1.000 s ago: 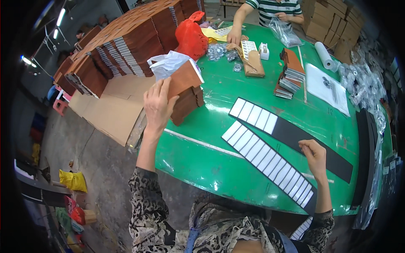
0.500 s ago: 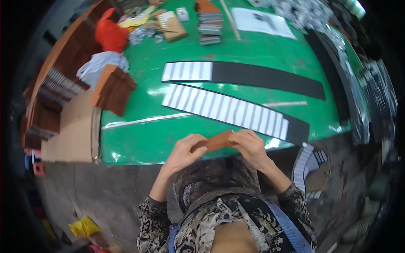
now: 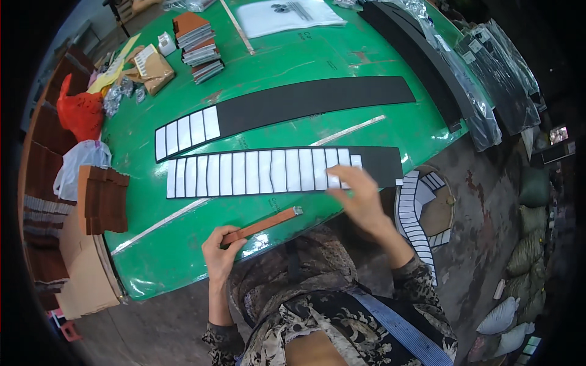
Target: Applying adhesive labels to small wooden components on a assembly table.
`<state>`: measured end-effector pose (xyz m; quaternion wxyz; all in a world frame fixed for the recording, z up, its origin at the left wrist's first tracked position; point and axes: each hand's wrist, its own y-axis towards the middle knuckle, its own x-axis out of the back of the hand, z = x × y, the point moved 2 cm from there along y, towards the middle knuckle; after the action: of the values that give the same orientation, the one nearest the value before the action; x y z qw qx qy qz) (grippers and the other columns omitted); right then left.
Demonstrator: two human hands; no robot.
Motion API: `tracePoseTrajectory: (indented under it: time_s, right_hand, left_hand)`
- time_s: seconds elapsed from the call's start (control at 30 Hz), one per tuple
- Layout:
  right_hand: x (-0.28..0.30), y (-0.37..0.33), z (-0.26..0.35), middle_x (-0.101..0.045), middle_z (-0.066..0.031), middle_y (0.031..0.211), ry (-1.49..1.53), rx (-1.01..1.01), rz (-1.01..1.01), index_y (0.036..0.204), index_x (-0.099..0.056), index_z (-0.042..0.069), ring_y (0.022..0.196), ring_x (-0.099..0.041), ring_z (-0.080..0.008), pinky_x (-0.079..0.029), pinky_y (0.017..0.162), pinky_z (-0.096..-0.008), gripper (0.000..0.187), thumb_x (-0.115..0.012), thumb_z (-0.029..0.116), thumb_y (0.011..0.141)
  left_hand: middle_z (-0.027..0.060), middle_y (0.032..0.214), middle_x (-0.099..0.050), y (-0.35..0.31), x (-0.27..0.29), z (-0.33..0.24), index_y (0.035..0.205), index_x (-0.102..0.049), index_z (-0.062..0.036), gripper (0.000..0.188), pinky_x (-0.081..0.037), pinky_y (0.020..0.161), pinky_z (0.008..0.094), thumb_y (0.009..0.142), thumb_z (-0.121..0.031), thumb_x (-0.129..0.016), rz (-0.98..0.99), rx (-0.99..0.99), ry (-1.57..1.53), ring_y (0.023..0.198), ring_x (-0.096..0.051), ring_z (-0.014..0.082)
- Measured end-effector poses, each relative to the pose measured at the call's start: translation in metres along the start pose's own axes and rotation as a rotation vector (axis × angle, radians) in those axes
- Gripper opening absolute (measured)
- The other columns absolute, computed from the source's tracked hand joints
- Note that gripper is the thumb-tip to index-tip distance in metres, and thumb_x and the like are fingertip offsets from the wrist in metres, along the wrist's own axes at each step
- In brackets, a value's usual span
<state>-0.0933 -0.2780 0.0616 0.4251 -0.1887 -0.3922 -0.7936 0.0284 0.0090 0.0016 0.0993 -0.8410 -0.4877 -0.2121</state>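
My left hand [image 3: 221, 251] grips one end of a narrow reddish-brown bar [image 3: 264, 224], thumb along it. The bar's free end is silvery and points right, over the near edge of the green table [image 3: 152, 268]. Fingers apart, my right hand [image 3: 360, 198] reaches over the right part of a black strip [image 3: 379, 165] that carries a row of white rectangular pieces [image 3: 262, 174]. Its fingertips are at the last white pieces; whether they touch them I cannot tell. Behind lies a second black strip [image 3: 317, 107], with several white pieces at its left end.
Stacked brown pieces [image 3: 102, 198] and a cardboard sheet [image 3: 88, 268] line the left side. A red bag [image 3: 79, 113], a white bag [image 3: 82, 168] and a brown stack [image 3: 198, 49] lie farther back. At right, a round container [image 3: 442, 216] holds a white-pieced strip.
My right hand has let go of the brown bar and moved up and right onto the near strip. My left hand keeps the bar. The whole view has turned.
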Motion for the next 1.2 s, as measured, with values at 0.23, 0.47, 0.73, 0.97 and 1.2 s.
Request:
tracePoseTrajectory:
  time_s: [0.23, 0.47, 0.73, 0.97, 1.2]
  right_hand:
    - [0.034, 0.03, -0.088, -0.059, -0.0085, 0.089, -0.328, -0.065, 0.205, 0.09, -0.062, 0.006, 0.085, -0.058, -0.0287, -0.048, 0.072, -0.0381, 0.027, -0.073, 0.008, 0.066]
    - [0.026, 0.043, -0.109, -0.058, -0.0114, 0.079, -0.414, 0.029, 0.411, 0.085, -0.061, 0.003, 0.08, -0.058, -0.03, -0.047, 0.067, -0.0408, 0.019, -0.069, 0.006, 0.068]
    - [0.029, 0.041, -0.099, -0.054, -0.0114, 0.075, -0.55, 0.236, 0.49, 0.08, -0.053, 0.002, 0.075, -0.057, -0.0283, -0.049, 0.063, -0.0378, 0.012, -0.063, 0.004, 0.073]
    - [0.014, 0.038, -0.1, -0.054, -0.0116, 0.077, -0.694, 0.401, 0.472, 0.081, -0.051, 0.003, 0.076, -0.058, -0.0269, -0.052, 0.062, -0.0361, 0.009, -0.053, 0.003, 0.072]
    - [0.03, 0.049, -0.11, -0.056, -0.0142, 0.08, -0.508, 0.249, 0.572, 0.092, -0.055, 0.002, 0.081, -0.058, -0.0329, -0.048, 0.069, -0.0421, 0.025, -0.068, 0.01, 0.072]
  left_hand:
    - [0.0076, 0.087, -0.068, -0.005, -0.003, 0.01, 0.087, -0.063, -0.0008, 0.029, -0.049, 0.069, 0.0273, 0.063, -0.003, -0.079, -0.069, 0.051, -0.158, 0.077, -0.062, 0.0141]
    - [0.0095, 0.091, -0.066, -0.007, -0.003, 0.015, 0.09, -0.061, -0.0015, 0.031, -0.049, 0.073, 0.028, 0.063, 0.001, -0.078, -0.024, 0.037, -0.109, 0.081, -0.062, 0.0158]
    - [0.007, 0.095, -0.064, 0.014, 0.006, -0.039, 0.096, -0.063, -0.0072, 0.038, -0.043, 0.079, 0.0366, 0.063, -0.013, -0.079, 0.144, -0.406, 0.371, 0.092, -0.06, 0.0238]
    - [0.0059, 0.095, -0.056, 0.035, -0.043, -0.09, 0.119, -0.052, -0.0124, 0.046, -0.045, 0.058, 0.0333, 0.074, -0.006, -0.054, 0.459, -0.826, 0.614, 0.071, -0.058, 0.0215]
    - [0.0125, 0.109, -0.053, 0.06, -0.044, -0.087, 0.113, -0.052, -0.0099, 0.041, -0.049, 0.058, 0.0434, 0.072, -0.004, -0.059, 0.646, -0.641, 0.431, 0.072, -0.06, 0.0324]
